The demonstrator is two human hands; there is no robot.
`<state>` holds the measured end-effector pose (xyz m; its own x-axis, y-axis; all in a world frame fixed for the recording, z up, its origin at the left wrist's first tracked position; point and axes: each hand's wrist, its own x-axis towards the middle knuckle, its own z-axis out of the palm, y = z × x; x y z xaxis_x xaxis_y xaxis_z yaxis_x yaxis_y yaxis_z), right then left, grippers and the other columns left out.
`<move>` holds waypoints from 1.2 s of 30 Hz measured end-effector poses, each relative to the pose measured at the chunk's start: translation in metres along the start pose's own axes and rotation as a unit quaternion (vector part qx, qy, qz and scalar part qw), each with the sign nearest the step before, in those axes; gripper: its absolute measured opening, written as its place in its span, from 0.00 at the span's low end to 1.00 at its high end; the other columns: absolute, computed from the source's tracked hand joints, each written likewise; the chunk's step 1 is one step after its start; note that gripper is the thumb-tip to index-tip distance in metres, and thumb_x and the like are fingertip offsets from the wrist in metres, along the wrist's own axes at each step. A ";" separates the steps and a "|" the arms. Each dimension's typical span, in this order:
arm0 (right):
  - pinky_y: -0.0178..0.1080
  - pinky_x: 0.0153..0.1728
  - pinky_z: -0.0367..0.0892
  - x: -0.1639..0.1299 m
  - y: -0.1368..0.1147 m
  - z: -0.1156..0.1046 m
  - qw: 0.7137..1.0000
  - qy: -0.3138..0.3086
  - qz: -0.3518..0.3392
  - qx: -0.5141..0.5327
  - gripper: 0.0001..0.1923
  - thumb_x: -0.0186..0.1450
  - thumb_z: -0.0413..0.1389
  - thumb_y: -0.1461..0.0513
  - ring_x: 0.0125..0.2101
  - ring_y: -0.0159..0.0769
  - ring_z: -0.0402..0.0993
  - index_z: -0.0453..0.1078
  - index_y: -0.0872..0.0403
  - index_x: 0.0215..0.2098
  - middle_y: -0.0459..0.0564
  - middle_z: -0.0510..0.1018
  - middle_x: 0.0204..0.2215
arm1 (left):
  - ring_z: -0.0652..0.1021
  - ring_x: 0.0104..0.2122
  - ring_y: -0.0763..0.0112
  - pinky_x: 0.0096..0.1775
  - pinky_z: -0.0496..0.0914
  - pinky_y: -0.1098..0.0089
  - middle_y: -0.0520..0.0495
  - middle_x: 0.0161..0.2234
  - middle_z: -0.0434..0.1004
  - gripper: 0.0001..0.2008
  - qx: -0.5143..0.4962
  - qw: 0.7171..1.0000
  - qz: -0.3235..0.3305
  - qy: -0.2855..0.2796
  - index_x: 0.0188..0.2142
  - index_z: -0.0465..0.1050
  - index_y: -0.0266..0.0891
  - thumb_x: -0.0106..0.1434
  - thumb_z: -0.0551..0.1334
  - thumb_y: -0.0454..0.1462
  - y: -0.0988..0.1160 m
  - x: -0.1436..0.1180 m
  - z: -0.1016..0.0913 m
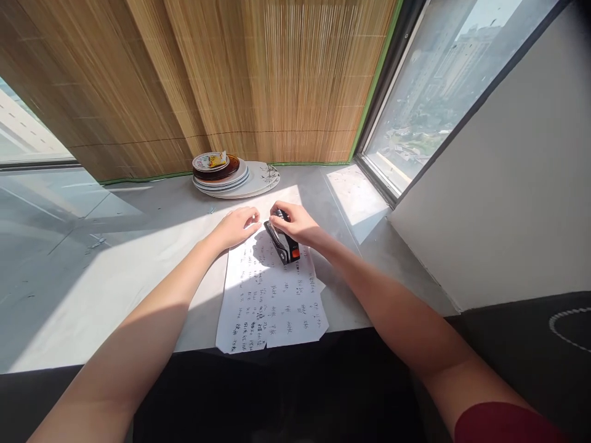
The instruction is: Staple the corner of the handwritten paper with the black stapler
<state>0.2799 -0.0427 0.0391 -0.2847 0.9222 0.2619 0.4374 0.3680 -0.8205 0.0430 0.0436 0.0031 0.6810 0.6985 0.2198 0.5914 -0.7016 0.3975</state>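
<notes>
1. Stapling looks to be the step in hand: our right hand (295, 223) wraps over the far end of a black stapler (282, 243) that lies on the upper part of the sheets of paper (270, 289), its orange end pointing back toward us.
2. That grip is closed on the stapler from above. Our left hand (237, 224) lies flat with loosely curled fingers on the top edge of the paper, holding nothing, just beside the stapler.
3. We judge that the next move calls for the sheets' corners to be squared and slid between the stapler's arms, then a firm downward press while the left hand pins the stack.
4. The paper's near edge overhangs the front lip of the tabletop (138, 258), so a careless push toward us could tip the sheets off.
5. Room is open to the left; to the right a white wall (498, 203) closes in, and behind the hands sits a stack of plates (231, 175), apart from both hands, against the bamboo blind (258, 80).
</notes>
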 end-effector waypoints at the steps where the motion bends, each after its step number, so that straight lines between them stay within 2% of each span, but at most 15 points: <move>1: 0.41 0.37 0.60 0.000 0.001 0.000 1.000 -0.010 -0.001 0.011 0.09 0.70 0.54 0.53 0.33 0.37 0.65 0.67 0.50 0.37 0.45 0.74 0.33 | 0.74 0.35 0.61 0.40 0.64 0.64 0.49 0.34 0.74 0.05 -0.006 1.000 -0.009 0.002 0.39 0.72 0.43 0.71 0.62 0.41 0.001 0.000 0.000; 4: 0.41 0.38 0.60 -0.002 0.002 0.001 0.999 -0.033 -0.011 0.020 0.12 0.68 0.59 0.51 0.34 0.37 0.64 0.69 0.50 0.40 0.46 0.74 0.36 | 0.74 0.34 0.62 0.39 0.64 0.64 0.49 0.34 0.75 0.04 -0.019 1.000 -0.021 0.009 0.40 0.74 0.43 0.71 0.62 0.40 0.002 -0.002 0.002; 8: 0.42 0.37 0.57 -0.006 -0.002 0.005 0.998 -0.065 0.004 -0.026 0.12 0.68 0.61 0.51 0.32 0.37 0.61 0.70 0.49 0.43 0.43 0.68 0.30 | 0.74 0.36 0.62 0.40 0.64 0.64 0.49 0.34 0.75 0.02 -0.027 0.999 -0.001 0.017 0.38 0.74 0.42 0.70 0.63 0.37 0.001 -0.002 0.004; 11: 0.42 0.35 0.57 -0.009 -0.006 0.003 0.993 -0.093 0.007 -0.066 0.15 0.68 0.61 0.49 0.32 0.37 0.62 0.69 0.48 0.44 0.44 0.69 0.30 | 0.74 0.35 0.62 0.39 0.64 0.64 0.49 0.35 0.75 0.02 -0.031 0.999 -0.007 0.015 0.39 0.74 0.43 0.69 0.63 0.38 0.001 -0.002 0.004; 14: 0.43 0.33 0.57 -0.012 -0.010 -0.005 0.984 -0.143 0.046 -0.100 0.21 0.65 0.65 0.47 0.32 0.39 0.64 0.67 0.47 0.48 0.44 0.71 0.31 | 0.74 0.35 0.61 0.39 0.64 0.63 0.49 0.34 0.74 0.03 -0.028 0.999 -0.006 0.014 0.40 0.74 0.43 0.70 0.63 0.39 0.000 -0.002 0.005; 16: 0.43 0.33 0.58 -0.013 -0.012 -0.009 0.977 -0.177 0.064 -0.103 0.24 0.62 0.67 0.49 0.32 0.39 0.65 0.66 0.46 0.50 0.44 0.72 0.31 | 0.74 0.35 0.61 0.39 0.64 0.63 0.49 0.34 0.74 0.03 -0.030 0.999 -0.001 0.012 0.40 0.74 0.43 0.70 0.63 0.39 -0.001 -0.002 0.005; 18: 0.43 0.32 0.60 -0.014 -0.013 -0.011 0.977 -0.184 0.061 -0.090 0.23 0.61 0.67 0.53 0.32 0.39 0.65 0.66 0.46 0.50 0.44 0.72 0.31 | 0.74 0.36 0.61 0.40 0.65 0.63 0.49 0.35 0.74 0.03 -0.034 0.999 0.004 0.007 0.40 0.73 0.42 0.70 0.62 0.39 0.000 -0.001 0.005; 21: 0.44 0.32 0.62 -0.015 -0.013 -0.010 0.988 -0.132 0.053 -0.055 0.23 0.62 0.64 0.58 0.30 0.38 0.64 0.64 0.46 0.53 0.43 0.72 0.30 | 0.74 0.36 0.61 0.40 0.65 0.64 0.48 0.35 0.75 0.03 -0.034 0.999 0.000 0.001 0.40 0.73 0.42 0.69 0.62 0.38 0.001 0.001 0.004; 25: 0.46 0.35 0.68 -0.014 -0.014 -0.008 0.998 -0.019 0.051 -0.009 0.29 0.65 0.64 0.56 0.33 0.39 0.68 0.59 0.46 0.60 0.46 0.75 0.36 | 0.73 0.35 0.61 0.40 0.65 0.63 0.47 0.35 0.76 0.02 -0.040 0.999 -0.014 0.002 0.39 0.74 0.41 0.67 0.64 0.36 0.000 0.003 0.005; 31: 0.47 0.41 0.74 -0.010 -0.010 -0.010 0.998 0.058 0.031 0.019 0.29 0.71 0.58 0.52 0.43 0.43 0.76 0.59 0.46 0.67 0.51 0.78 0.47 | 0.73 0.34 0.63 0.40 0.66 0.64 0.49 0.34 0.75 0.04 -0.058 0.998 -0.017 0.019 0.40 0.76 0.41 0.69 0.63 0.38 0.000 0.001 0.006; 34: 0.50 0.46 0.75 -0.009 -0.010 -0.013 0.995 0.097 0.007 0.000 0.29 0.72 0.58 0.54 0.50 0.48 0.76 0.62 0.45 0.69 0.53 0.78 0.50 | 0.73 0.33 0.64 0.40 0.66 0.64 0.49 0.34 0.75 0.04 -0.057 0.998 -0.025 0.006 0.40 0.75 0.41 0.69 0.63 0.39 0.001 0.000 0.004; 36: 0.52 0.48 0.74 -0.008 -0.010 -0.014 0.995 0.102 -0.002 -0.017 0.28 0.72 0.59 0.54 0.53 0.51 0.75 0.65 0.44 0.69 0.55 0.78 0.51 | 0.74 0.35 0.62 0.42 0.67 0.63 0.47 0.36 0.76 0.04 -0.055 0.998 -0.019 0.007 0.39 0.75 0.41 0.70 0.61 0.38 0.001 0.000 0.002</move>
<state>0.2899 -0.0524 0.0528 -0.1100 0.9242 0.3656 0.4658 0.3729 -0.8025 0.0448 0.0421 0.0015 0.6527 0.7267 0.2141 0.5655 -0.6554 0.5007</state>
